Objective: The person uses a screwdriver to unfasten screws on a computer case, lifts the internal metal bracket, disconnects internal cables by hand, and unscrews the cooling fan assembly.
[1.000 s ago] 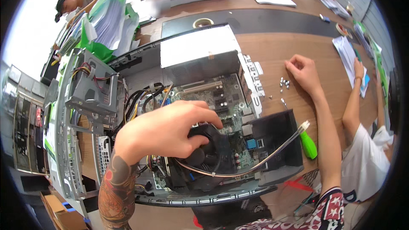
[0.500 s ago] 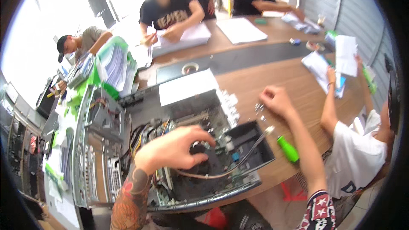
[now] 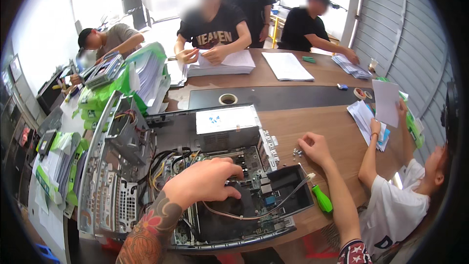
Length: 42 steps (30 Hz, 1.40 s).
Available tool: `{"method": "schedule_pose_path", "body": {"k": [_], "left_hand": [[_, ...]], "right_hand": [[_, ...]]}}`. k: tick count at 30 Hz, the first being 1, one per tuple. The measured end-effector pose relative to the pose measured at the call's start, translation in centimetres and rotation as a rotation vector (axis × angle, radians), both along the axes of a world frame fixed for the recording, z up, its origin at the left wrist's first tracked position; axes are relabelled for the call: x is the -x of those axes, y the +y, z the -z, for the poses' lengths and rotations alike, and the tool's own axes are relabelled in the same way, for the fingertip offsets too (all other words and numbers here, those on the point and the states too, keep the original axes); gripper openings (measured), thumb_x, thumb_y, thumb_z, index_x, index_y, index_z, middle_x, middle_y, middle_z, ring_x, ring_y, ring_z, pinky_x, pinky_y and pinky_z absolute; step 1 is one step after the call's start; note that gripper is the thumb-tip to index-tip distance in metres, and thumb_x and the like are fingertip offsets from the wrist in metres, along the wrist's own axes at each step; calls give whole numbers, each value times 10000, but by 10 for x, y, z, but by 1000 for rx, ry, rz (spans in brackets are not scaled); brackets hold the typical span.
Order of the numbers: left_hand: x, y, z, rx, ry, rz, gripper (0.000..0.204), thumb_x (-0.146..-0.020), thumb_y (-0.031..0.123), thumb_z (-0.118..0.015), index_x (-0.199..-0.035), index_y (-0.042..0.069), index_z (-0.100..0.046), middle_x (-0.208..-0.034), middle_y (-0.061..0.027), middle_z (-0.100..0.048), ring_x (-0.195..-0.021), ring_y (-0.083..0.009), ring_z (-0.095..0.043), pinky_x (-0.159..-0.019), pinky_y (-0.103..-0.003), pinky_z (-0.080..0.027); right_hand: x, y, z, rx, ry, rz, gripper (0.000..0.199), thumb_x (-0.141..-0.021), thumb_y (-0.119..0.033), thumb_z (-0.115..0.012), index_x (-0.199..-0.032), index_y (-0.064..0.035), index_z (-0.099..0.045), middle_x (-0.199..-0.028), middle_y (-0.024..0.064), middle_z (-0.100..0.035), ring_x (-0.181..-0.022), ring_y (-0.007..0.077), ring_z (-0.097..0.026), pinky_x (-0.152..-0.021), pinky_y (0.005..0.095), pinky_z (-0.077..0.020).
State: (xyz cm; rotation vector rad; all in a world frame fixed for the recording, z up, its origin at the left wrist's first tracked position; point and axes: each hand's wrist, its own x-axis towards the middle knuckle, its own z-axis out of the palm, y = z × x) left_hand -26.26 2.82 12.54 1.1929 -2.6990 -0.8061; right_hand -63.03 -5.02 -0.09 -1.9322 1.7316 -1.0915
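An opened desktop computer case (image 3: 105, 200) lies on the table before me, with its green circuit board and cables showing. My left hand (image 3: 207, 181) reaches down into it. Its thumb and curved fingers are apart around the edge of a black plastic part (image 3: 239, 203); whether they touch it is unclear. My right hand (image 3: 316, 147) rests on the wooden table, right of the case, fingers loosely bent and apart. Beside its fingertips sits a small pile of screws (image 3: 297, 154). A green-handled screwdriver (image 3: 321, 198) lies near my right forearm. A thin cable (image 3: 288, 198) with a white plug crosses the case.
The metal power supply (image 3: 227, 120) sits at the case's far side. Behind it are a tape roll (image 3: 227, 99) and paper stacks (image 3: 222, 68). Green-wrapped paper bundles (image 3: 146, 76) stand at the left. Several people work around the table; one at right holds papers (image 3: 386, 102).
The view has shifted, so the case and table sit lower in the picture. Both hands stay in nearly the same places, left over the case, right by the screws.
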Motion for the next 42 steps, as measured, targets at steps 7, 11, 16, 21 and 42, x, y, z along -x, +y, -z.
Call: {"method": "schedule_pose_path", "body": {"k": [7,11,16,21,42], "left_hand": [[10,-12,13,25,28,-16,414,-776,327,-801,-1071,53,-708,-1070,-142,-684,-1060,-351,-640,-882,-429,-513],[-2,-5,9,-10,14,-48,372,-765,316,-799,-1011,47,-725,-1029,-135,-696,-1060,-341,-645,-878,-421,-517],[4,-13,12,17,36,-29,383,-727,337,-820,-965,47,-743,-925,-127,-727,-912,-343,-696,-788,-425,-548],[-2,-12,7,13,19,-65,469,-687,405,-849,-988,60,-749,-930,-135,-725,-898,-324,-704,-753,-426,-556],[0,-8,3,45,-62,-79,532,-701,475,-834,-1043,77,-743,-957,-129,-726,-914,-325,-701,-798,-412,-554]], "right_hand": [[30,-3,21,24,7,31,212,-880,-187,-704,-798,5,-667,-653,74,-649,-616,126,-580,-591,305,-465],[6,-5,7,7,0,-34,215,-884,-176,-702,-797,16,-659,-629,72,-616,-591,120,-532,-564,304,-429],[22,-6,16,47,60,-14,226,-884,-165,-702,-771,18,-630,-590,55,-542,-560,106,-460,-527,304,-375],[14,-10,15,28,19,-29,218,-882,-151,-696,-753,5,-614,-583,31,-528,-560,87,-454,-524,288,-367],[5,46,-67,175,75,-14,253,-862,-190,-748,-760,19,-648,-608,110,-627,-514,167,-545,-515,324,-422]]}}
